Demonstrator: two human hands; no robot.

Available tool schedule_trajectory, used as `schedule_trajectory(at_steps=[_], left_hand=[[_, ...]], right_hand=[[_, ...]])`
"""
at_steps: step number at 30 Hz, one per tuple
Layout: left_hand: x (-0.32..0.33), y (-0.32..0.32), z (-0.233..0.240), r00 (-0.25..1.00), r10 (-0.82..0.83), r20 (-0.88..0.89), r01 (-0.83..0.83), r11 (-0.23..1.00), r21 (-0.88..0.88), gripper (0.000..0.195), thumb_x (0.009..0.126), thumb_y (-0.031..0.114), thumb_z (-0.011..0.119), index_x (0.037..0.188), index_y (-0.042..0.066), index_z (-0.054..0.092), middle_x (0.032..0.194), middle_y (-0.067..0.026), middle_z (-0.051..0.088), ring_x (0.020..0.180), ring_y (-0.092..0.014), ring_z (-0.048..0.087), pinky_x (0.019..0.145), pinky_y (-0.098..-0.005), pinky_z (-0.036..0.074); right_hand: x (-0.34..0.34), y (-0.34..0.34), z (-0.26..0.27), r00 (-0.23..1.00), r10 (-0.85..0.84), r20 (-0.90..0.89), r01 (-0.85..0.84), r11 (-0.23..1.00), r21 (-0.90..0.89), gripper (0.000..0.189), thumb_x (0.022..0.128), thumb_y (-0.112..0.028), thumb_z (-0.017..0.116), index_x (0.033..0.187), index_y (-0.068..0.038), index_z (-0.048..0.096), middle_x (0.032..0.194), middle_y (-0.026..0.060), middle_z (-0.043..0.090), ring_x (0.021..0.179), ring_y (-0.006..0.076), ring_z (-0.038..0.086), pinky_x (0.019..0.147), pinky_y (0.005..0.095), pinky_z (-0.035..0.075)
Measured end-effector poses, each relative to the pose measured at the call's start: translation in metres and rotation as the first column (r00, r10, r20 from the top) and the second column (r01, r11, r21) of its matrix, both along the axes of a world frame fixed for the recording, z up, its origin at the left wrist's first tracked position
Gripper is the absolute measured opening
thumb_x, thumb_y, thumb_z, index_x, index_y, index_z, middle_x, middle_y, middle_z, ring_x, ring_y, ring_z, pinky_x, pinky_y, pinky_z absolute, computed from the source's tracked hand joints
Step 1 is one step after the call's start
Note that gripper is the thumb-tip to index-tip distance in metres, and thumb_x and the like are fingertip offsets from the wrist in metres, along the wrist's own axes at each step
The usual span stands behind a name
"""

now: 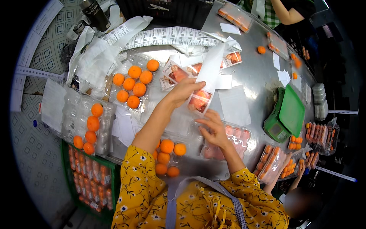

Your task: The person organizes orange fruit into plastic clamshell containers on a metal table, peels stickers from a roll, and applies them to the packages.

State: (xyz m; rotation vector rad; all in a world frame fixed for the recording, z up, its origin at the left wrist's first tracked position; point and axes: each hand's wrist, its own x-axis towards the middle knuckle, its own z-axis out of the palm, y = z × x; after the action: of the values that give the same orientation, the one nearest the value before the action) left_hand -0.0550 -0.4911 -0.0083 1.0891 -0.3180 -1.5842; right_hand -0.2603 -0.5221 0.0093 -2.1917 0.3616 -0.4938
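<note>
My left hand (184, 91) holds a strip of white backing paper (212, 64) that carries a printed sticker (200, 100) with a picture of fruit. Close to the lower edge of this sticker is my right hand (213, 128), its fingers apart and nothing seen in them. More printed labels (175, 71) lie on the metal table behind. A closed clear pack of wrapped oranges (240, 141) sits beneath my right forearm. Oranges stand in open clear plastic trays, one at the back left (139, 89), one at the left (93, 123) and one near my body (167, 146).
A green plastic scale (291, 110) stands at the right. Long rolls of printed labels (171, 35) and crumpled backing paper (94, 63) lie at the back left. A green crate (114, 183) of packed oranges stands lower left. Co-workers' arms (281, 11) show at upper and lower right.
</note>
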Motion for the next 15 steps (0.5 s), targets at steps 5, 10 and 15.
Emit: schedule_trajectory(at_steps=[5, 10, 15], left_hand=[[-0.022, 0.007, 0.002, 0.989, 0.146, -0.013, -0.147, 0.989, -0.006, 0.03, 0.087, 0.027, 0.054, 0.091, -0.002, 0.061, 0.084, -0.005, 0.064, 0.07, -0.008, 0.06, 0.059, -0.0207, 0.047], [-0.033, 0.008, 0.01, 0.998, 0.059, -0.014, -0.059, 0.997, -0.046, 0.039, 0.09, 0.031, 0.045, 0.079, -0.002, 0.061, 0.067, -0.0061, 0.06, 0.052, -0.009, 0.054, 0.045, -0.0204, 0.041], [-0.046, 0.007, -0.004, 0.973, 0.214, 0.085, -0.217, 0.976, 0.026, 0.039, 0.09, 0.029, 0.043, 0.073, -0.003, 0.058, 0.059, -0.0075, 0.058, 0.044, -0.011, 0.053, 0.041, -0.0212, 0.041]], right_hand=[[0.009, -0.013, 0.021, 0.907, -0.388, 0.162, 0.406, 0.909, -0.093, 0.032, 0.065, -0.002, 0.066, 0.096, -0.007, 0.063, 0.101, 0.0118, 0.054, 0.095, 0.0276, 0.05, 0.082, 0.036, 0.04], [0.042, -0.021, 0.029, 0.924, -0.367, 0.108, 0.379, 0.841, -0.385, 0.03, 0.067, -0.012, 0.071, 0.095, -0.008, 0.063, 0.099, 0.0086, 0.055, 0.091, 0.0254, 0.05, 0.08, 0.0359, 0.038], [0.04, -0.019, 0.021, 0.945, -0.32, 0.069, 0.314, 0.828, -0.466, 0.024, 0.065, -0.011, 0.072, 0.087, -0.01, 0.063, 0.092, 0.0034, 0.057, 0.087, 0.0228, 0.051, 0.078, 0.0342, 0.036]])
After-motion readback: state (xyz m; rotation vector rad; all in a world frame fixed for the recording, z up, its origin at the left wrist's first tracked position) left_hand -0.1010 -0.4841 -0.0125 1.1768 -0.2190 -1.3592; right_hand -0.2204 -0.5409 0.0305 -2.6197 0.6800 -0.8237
